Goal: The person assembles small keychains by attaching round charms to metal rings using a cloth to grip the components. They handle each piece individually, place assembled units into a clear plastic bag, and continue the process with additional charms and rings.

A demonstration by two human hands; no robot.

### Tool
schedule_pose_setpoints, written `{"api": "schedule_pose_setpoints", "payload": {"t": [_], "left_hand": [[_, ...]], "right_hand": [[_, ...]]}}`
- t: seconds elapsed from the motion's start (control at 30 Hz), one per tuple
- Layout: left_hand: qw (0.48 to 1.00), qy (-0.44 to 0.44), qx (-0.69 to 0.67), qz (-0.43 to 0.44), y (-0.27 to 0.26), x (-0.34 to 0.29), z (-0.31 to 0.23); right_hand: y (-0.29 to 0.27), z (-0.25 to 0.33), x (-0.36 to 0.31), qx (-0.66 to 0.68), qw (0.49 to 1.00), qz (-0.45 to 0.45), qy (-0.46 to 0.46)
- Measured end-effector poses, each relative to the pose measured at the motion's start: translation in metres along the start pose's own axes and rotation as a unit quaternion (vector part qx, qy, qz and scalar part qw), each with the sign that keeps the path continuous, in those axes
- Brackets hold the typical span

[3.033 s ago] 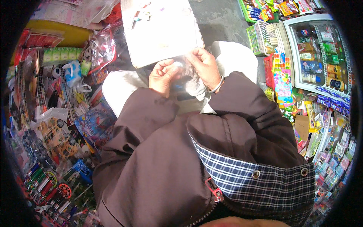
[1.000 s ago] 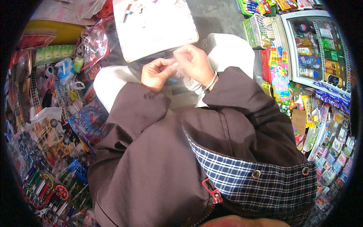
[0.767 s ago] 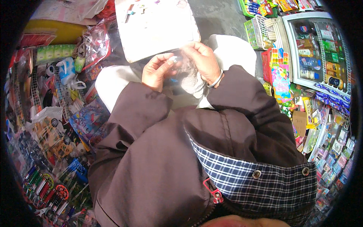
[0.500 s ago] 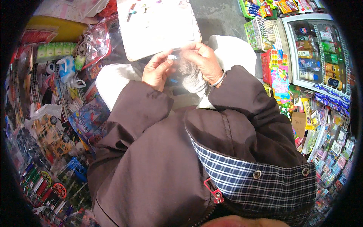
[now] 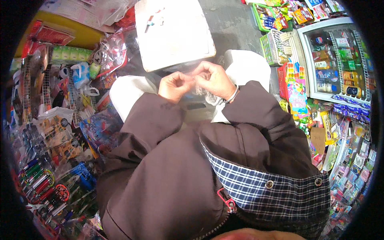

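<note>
My left hand [image 5: 174, 86] and my right hand [image 5: 216, 81] meet in front of me, between my knees, with fingertips pressed together. Both are closed in a pinch; whatever lies between the fingers is too small or hidden to name. A grey, fuzzy, cloth-like piece [image 5: 215, 99] hangs under my right palm, partly covered by that hand; I cannot tell whether the fingers grip it. Just beyond my hands is a white, bright-lit board or stool top [image 5: 176, 44], with a few small bits [image 5: 150, 23] on its far left part.
Packaged goods on wire racks [image 5: 74, 102] crowd my left side. To the right stand a glass-fronted drinks cooler [image 5: 338, 60], a white basket [image 5: 276, 46], a red basket [image 5: 283, 82] and a green tray of snacks [image 5: 264, 18]. Small packets [image 5: 354, 172] fill the lower right.
My hands have come closer together, fingertips now meeting. The small white bit at my left fingertips no longer shows. The whole view has shifted, so the surroundings sit lower in it.
</note>
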State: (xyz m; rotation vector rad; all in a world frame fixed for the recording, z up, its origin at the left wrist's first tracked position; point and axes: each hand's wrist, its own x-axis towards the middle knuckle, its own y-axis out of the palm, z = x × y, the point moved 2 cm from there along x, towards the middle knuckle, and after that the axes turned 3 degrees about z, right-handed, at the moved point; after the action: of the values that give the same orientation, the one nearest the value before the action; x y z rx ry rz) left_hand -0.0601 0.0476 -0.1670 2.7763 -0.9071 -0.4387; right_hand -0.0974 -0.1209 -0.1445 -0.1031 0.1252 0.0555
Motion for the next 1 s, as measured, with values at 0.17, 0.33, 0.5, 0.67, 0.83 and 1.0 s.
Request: {"api": "schedule_pose_setpoints", "payload": {"t": [0.17,0.33,0.5,0.67,0.83,1.0], "left_hand": [[0.996,-0.018,0.03,0.078,-0.003,0.002,-0.013],[0.996,-0.027,0.07,-0.053,-0.044,0.018,-0.038],[0.989,0.061,-0.066,-0.117,-0.068,0.043,-0.042],[0.975,0.047,0.109,-0.19,-0.074,0.058,-0.038],[0.916,0.063,0.315,-0.239,-0.076,0.056,-0.048],[0.858,0.127,0.434,-0.244,-0.071,0.052,-0.053]], "right_hand": [[-0.017,0.026,-0.004,-0.009,1.0,-0.003,-0.006],[-0.083,0.092,0.023,-0.064,0.996,-0.01,-0.059],[-0.114,0.16,0.094,-0.162,0.962,-0.129,-0.18],[-0.105,0.199,0.161,-0.147,0.934,-0.226,-0.236],[-0.093,0.171,0.23,-0.103,0.93,-0.232,-0.264],[-0.09,0.089,0.286,-0.186,0.905,-0.258,-0.281]]}}
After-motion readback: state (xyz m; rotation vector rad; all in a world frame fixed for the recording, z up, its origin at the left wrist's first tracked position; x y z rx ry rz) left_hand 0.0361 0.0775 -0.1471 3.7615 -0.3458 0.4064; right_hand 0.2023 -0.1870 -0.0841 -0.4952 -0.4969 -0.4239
